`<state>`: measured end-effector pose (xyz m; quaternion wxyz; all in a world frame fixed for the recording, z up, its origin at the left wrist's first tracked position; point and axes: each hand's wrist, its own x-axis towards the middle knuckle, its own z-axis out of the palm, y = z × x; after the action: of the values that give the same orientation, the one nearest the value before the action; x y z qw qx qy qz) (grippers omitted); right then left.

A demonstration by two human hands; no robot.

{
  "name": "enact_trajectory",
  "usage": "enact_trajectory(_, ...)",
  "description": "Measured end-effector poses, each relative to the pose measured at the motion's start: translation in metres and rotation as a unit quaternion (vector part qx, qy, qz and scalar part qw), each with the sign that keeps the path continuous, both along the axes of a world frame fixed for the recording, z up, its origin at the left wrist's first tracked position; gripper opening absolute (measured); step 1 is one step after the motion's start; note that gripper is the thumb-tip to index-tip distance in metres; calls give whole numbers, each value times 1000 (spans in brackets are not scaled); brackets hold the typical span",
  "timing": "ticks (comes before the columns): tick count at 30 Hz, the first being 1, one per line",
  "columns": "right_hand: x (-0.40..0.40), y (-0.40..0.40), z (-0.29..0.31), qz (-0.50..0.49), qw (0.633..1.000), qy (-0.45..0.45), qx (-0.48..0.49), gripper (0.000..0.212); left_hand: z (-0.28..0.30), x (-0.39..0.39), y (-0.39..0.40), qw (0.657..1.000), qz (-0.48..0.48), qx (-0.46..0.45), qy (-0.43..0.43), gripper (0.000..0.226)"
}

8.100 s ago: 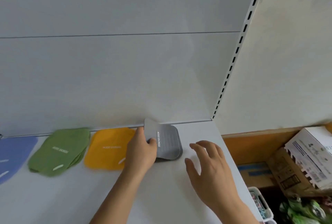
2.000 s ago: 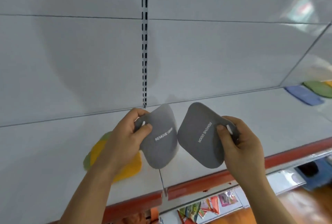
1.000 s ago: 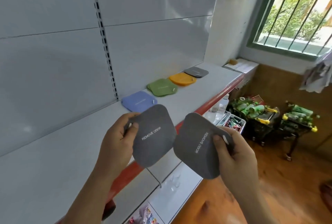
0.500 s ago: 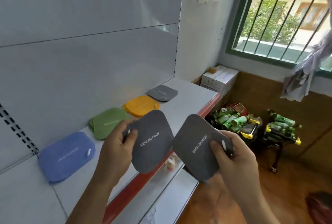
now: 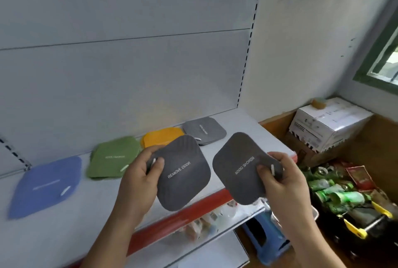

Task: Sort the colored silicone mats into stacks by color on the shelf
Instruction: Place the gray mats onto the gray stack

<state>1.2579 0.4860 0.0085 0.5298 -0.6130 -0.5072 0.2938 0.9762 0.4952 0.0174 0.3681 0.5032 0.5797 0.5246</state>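
Two dark grey, rounded-square silicone mats are held up side by side in front of the white metal shelf, apart from each other and above its red front edge. The left hand pinches the left grey mat at its upper left corner, thumb on the printed face and fingers curled behind; the white "REMOVE ODOR" lettering on it climbs toward the upper right, and the mat hangs tilted, one corner pointing down. The right hand pinches the right grey mat at its right corner in the same way; its lettering reads upside down, running along a rising diagonal.

On the shelf behind the held mats, a row lies along the back panel: a blue silicone mat stack farthest left, then a green mat stack, then an orange mat stack partly hidden by the left grey mat, then a lighter grey mat stack nearest the shelf's right end. To the right of the shelf sits a white cardboard box.
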Motion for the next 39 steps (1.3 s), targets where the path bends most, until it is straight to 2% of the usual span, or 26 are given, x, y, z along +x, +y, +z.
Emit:
enact_trajectory(3,0,52,-1,30,1000,2,5,22,-2,-3,14,999,44,3,3,23)
enact_trajectory(8,-12,132,-12,83,996,-33,-2,23,-11,-17,48,995,96,-6,-14,36)
enact_trajectory(16,-29,229,-23,190,974,-99,-67,24,-21,-18,74,991,131,-28,-21,39)
enact_trajectory(19,-35,265,-24,240,955,-154,-81,23,-23,-16,81,990,138,-23,-23,31)
enact_trajectory(22,-38,295,-30,294,923,-229,-97,24,-26,-7,85,988,148,-26,-36,32)
enact_trajectory(27,-45,318,-43,335,873,-354,-21,30,-21,18,98,983,177,-33,-48,36)
enact_trajectory(30,-47,317,-51,321,841,-434,24,47,-22,30,107,978,204,-30,-41,35)
enact_trajectory(33,-36,313,-53,302,848,-435,33,60,-22,45,118,975,215,-30,-43,32)
enact_trajectory(39,14,303,-41,300,868,-392,59,46,-14,83,168,977,181,-59,-93,34)
